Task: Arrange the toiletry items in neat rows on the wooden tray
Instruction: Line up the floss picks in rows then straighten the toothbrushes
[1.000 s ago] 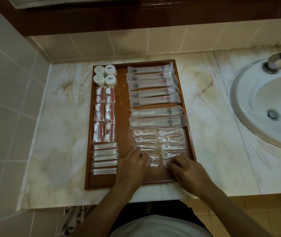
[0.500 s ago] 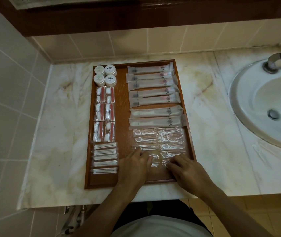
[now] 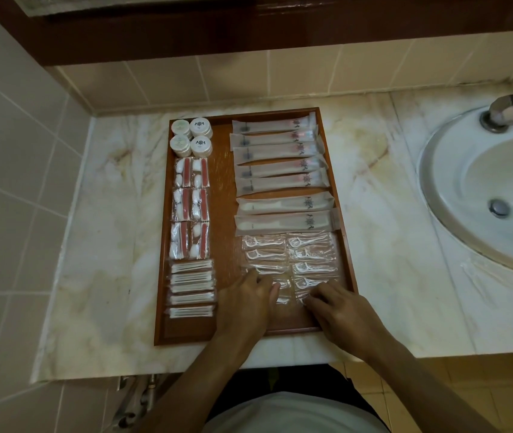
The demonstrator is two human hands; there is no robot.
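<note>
A wooden tray [image 3: 224, 195] lies on the marble counter. Its left column holds several round white jars [image 3: 191, 135], red-and-white kit packets [image 3: 191, 203] and cotton swab packets [image 3: 191, 287]. Its right column holds long frosted sachets [image 3: 280, 173] above two columns of clear floss-pick packets [image 3: 292, 256]. My left hand [image 3: 246, 303] rests fingers-down on the lowest floss packets of the left floss column. My right hand [image 3: 339, 307] touches the lowest packet of the right floss column with its fingertips. Both hands hide the packets beneath them.
A white sink basin [image 3: 492, 195] with a metal tap [image 3: 511, 114] sits to the right. Tiled walls [image 3: 14, 182] close off the left and back. The counter's front edge [image 3: 186, 367] runs just below the tray.
Both hands stay on the lowest floss packets; the fingers have shifted only slightly. The other items have not moved.
</note>
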